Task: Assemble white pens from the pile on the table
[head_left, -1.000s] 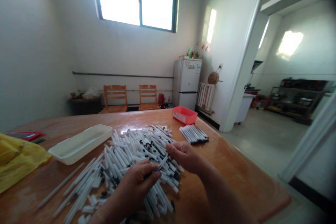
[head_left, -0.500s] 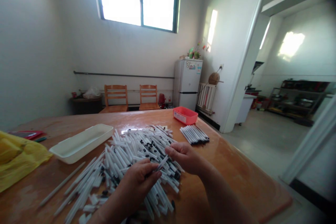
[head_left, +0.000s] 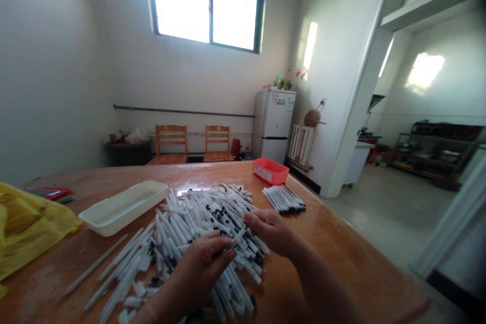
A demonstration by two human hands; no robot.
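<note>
Above pen pile (head_left: 197, 228), both hands pinching pen (head_left: 238, 237).

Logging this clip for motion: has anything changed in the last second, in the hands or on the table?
Almost nothing. The left hand and right hand keep the same grip on one white plastic pen above the heap of white pens. Only the camera tilted slightly, shifting the scene. The white rectangular tray, red plastic box and neat pen bundle stayed put.
</note>
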